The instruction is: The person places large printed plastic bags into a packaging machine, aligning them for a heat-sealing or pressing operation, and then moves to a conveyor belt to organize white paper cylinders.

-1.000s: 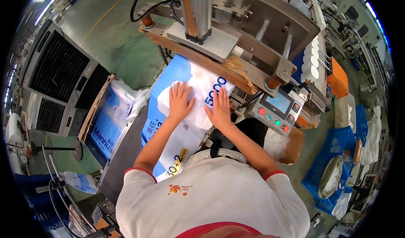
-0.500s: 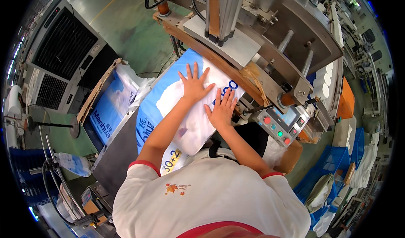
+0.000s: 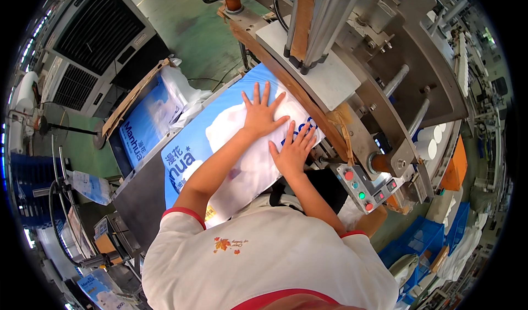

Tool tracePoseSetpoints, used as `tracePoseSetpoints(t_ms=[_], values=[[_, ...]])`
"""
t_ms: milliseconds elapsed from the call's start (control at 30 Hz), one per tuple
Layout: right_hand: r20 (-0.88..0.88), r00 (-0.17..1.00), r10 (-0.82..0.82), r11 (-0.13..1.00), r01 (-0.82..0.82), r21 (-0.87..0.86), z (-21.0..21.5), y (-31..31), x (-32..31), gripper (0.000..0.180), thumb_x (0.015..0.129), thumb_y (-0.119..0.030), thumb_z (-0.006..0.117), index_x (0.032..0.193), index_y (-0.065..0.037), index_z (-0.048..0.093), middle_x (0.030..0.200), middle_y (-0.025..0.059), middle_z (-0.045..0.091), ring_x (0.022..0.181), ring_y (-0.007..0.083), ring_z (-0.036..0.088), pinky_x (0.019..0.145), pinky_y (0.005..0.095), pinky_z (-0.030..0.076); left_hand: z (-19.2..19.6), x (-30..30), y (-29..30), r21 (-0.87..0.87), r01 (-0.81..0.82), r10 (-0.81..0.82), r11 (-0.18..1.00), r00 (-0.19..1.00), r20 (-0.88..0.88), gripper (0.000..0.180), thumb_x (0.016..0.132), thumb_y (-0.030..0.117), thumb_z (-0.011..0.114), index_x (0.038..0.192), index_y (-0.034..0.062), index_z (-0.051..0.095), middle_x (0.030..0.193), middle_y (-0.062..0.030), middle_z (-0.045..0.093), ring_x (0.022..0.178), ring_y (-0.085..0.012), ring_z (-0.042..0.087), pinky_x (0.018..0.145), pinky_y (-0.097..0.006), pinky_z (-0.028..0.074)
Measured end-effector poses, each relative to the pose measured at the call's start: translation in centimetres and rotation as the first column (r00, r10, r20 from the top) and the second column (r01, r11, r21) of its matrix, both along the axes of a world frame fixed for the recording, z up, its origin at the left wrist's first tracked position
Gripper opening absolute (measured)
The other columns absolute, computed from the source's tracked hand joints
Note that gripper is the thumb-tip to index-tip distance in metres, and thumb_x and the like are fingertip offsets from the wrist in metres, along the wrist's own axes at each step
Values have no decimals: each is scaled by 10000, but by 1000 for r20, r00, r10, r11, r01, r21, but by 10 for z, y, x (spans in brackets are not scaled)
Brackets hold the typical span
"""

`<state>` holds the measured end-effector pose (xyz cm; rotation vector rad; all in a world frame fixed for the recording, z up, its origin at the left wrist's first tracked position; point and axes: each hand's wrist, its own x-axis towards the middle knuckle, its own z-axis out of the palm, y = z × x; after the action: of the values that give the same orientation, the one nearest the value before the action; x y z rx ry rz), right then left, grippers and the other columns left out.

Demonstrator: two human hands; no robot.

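A printed blue-and-white plastic bag lies spread on the dark worktable in front of me. Its far right edge reaches under the machine's long brown-edged bar. My left hand rests flat on the bag's upper part, fingers spread. Lower and to the right, my right hand also presses flat on it, fingers apart, close to dark blue print. Neither hand grips anything. The bag's near edge comes up against my shirt, and my left forearm covers part of its print.
Metal columns rise from the machine. Right of my hands is a control box with coloured buttons. A cardboard-edged bin at left holds similar bags. Beyond it stands a large air cooler. Blue crates sit at lower right.
The view has shifted, with the machine now farther right. More of the bag's left-hand print shows, and its near left part looks flatter. Both hands remain spread on the bag.
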<state>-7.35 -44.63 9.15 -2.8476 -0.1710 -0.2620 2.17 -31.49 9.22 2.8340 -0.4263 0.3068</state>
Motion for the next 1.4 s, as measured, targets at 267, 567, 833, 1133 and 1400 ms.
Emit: tracePoseSetpoints(t_ms=[267,567,833,1133,1400], values=[[-24,999,24,1000,-23,10,3,-2,4,842,830,-534,498,1402,21,224,1381,402,128,1302,555,64,1041,617,57,2,2,-1,17,-6,6,1000,1000,4,706,771,638,486,1371,277,397,1473,-226,175,1348,-476,75,937,-748,35],[-8,1000,13,1000,-13,-3,8,-1,8,853,800,-547,518,1394,6,260,1385,389,165,1291,549,134,1041,624,87,5,5,-3,26,-10,10,1000,1000,-9,705,769,646,484,1368,283,401,1474,-223,172,1346,-475,86,937,-747,55],[-25,1000,12,1000,-12,-27,16,1,9,862,782,-556,534,1385,5,277,1386,374,185,1290,538,157,1033,629,108,11,2,0,33,-5,6,999,1000,-30,688,782,639,473,1368,287,400,1475,-222,172,1341,-483,92,936,-747,61],[-63,997,51,998,-53,-25,21,8,16,911,761,-570,563,1373,37,269,1420,306,190,1316,486,157,1038,604,124,8,15,-6,-49,-55,56,997,998,22,681,758,630,511,1339,280,444,1424,-346,158,1324,-527,82,938,-743,51],[-42,990,138,990,-136,46,18,21,18,920,736,-550,602,1345,67,292,1414,276,245,1322,424,219,1067,525,174,8,9,8,-110,-137,137,984,991,-13,660,739,585,554,1320,283,470,1424,-344,153,1326,-527,65,940,-741,46]])
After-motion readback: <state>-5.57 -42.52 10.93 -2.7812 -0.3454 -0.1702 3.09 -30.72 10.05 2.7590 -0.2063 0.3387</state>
